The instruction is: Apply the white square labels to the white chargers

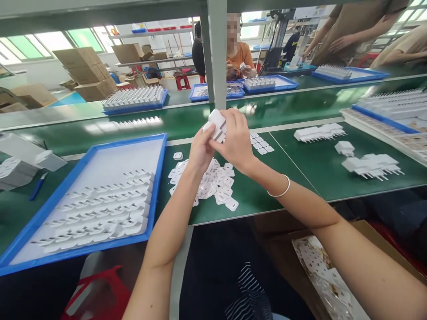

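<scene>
Green matting covers the long factory bench (300, 178) where the person works, and above its middle both hands meet around a white plug housing (216, 123), lifted clear of the surface, probably so it can be turned and seen closely. The left hand (201, 151) grips its lower edge with fingers curled in; the right hand (236, 138) wraps over the top, fingers clenched on the part. Directly beneath them lies a loose heap of small white cover plates (213, 184), within easy reach. Left of the heap, a blue tray (156, 186) holds rows of finished white plugs (100, 213) laid flat. To the right, more pronged plugs (370, 165) stand in short rows. Across the bench, other people work at similar blue trays.
</scene>
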The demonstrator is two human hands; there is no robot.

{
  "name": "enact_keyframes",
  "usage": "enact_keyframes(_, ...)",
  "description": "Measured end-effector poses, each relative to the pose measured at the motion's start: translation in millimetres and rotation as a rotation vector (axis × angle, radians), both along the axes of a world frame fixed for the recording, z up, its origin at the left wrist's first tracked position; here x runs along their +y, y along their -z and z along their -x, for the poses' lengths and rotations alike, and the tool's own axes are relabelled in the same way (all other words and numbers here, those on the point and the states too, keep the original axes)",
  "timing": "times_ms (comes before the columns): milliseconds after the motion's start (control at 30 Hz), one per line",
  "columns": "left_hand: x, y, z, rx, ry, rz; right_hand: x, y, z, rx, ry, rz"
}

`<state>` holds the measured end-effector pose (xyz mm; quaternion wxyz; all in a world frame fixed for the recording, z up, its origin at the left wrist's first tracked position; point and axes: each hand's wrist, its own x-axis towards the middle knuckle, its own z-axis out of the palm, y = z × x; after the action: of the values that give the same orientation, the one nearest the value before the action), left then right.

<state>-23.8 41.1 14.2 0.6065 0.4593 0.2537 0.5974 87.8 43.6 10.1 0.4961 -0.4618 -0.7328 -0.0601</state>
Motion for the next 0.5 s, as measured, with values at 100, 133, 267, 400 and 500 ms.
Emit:
enact_keyframes(100,0,-4.9,4,-0.063,0.007,-0.006,0,1.8,9,0.033,-0.006,-0.036)
enact_keyframes(133,-1,-6.0,5,-0.074,0.028,-0.02,-1,2.0,12,0.044,-0.006,-0.048)
enact_keyframes(267,-5,-6.1,4,-0.067,0.003,-0.021,-5,3.0,20,0.06,-0.048,-0.038)
enact_keyframes(400,-1,-5.5,11,-0.076,-0.139,-0.014,-11,4.7,4,0.05,-0.282,0.036)
enact_keyframes(500,4,-9.3,23,-0.119,-0.17,-0.003,-11,12.3,-24,0.113,-0.396,0.277)
